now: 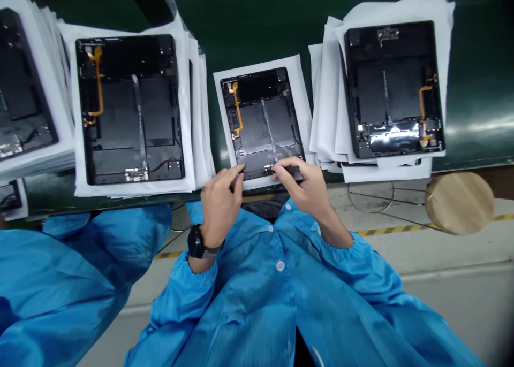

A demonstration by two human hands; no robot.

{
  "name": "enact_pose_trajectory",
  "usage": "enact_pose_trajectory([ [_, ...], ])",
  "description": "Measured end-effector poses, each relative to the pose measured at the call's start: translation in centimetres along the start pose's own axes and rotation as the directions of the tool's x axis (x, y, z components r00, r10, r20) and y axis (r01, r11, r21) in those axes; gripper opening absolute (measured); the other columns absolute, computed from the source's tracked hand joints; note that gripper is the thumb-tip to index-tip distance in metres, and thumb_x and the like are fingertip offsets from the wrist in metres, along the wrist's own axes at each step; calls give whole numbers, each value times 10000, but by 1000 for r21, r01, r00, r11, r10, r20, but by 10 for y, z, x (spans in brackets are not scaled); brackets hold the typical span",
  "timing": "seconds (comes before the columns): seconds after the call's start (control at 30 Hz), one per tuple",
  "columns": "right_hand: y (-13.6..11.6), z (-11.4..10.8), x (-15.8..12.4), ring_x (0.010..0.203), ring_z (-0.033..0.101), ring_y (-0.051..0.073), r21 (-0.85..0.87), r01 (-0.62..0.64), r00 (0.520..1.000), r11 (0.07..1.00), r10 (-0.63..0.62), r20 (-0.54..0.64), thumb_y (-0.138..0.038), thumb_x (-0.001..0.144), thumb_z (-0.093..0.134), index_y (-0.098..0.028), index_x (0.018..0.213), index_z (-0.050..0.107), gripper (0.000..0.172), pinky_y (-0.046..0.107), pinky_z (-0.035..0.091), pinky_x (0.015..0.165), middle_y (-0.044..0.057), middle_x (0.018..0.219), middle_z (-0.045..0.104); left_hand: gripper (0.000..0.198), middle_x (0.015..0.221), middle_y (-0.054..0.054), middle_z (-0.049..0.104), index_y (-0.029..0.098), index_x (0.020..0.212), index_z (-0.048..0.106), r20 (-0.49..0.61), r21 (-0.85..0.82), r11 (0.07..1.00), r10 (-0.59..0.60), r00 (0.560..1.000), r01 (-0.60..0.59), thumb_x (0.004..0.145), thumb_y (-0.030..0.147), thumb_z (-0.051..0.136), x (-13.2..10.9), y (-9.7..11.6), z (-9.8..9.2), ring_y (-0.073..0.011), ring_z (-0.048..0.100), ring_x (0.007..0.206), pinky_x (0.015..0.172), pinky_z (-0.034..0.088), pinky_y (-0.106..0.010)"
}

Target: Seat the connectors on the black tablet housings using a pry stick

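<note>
Directly before me, a black tablet housing lies open side up on a white foam sheet. An orange flex cable follows its left side, and a grey ribbon cable runs down the middle. My left hand has thumb and index finger closed at the lower left corner, around something small and dark. At the lower edge, the closed fingertips of my right hand meet the right end of a small circuit board. What they grip there is hidden.
Similar housings lie on foam-sheet stacks: one housing left, another right, and a third far left. The green table ends just before me. A person's blue sleeve is close on my left. A round wooden stool stands right.
</note>
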State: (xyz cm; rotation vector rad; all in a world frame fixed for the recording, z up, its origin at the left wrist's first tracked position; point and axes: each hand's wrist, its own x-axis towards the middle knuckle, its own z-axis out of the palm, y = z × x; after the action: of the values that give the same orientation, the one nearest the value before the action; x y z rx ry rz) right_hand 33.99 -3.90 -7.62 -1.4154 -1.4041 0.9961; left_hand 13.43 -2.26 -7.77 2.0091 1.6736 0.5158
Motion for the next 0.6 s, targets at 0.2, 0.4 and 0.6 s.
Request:
enact_pose_trajectory([
  [0.2,6,3,-2,729,707,154,26,-36,999,999,36,13,-348,1035,618,-211,970,710,177,272,514,702,4,785,753,221,967,-51,764,210,1090,753,70,141,989,44,997,-54,1025,218,542,4,6,-7,-204,690,828,730,452,-307],
  [0.4,6,1,1,739,683,145,31,-2,1000,1000,1,29,-344,1045,597,-205,948,700,198,263,497,711,2,787,734,169,1006,-75,713,197,1035,658,113,114,991,51,992,-64,1039,224,491,7,6,-10,-218,665,866,746,450,-316],
  [0.6,1,5,7,734,681,150,72,-12,999,997,9,41,-358,1039,603,-200,958,695,199,266,489,694,9,796,741,110,943,-39,661,208,958,626,0,-45,998,42,999,-42,1005,201,527,4,3,-6,-173,630,804,735,472,-296],
])
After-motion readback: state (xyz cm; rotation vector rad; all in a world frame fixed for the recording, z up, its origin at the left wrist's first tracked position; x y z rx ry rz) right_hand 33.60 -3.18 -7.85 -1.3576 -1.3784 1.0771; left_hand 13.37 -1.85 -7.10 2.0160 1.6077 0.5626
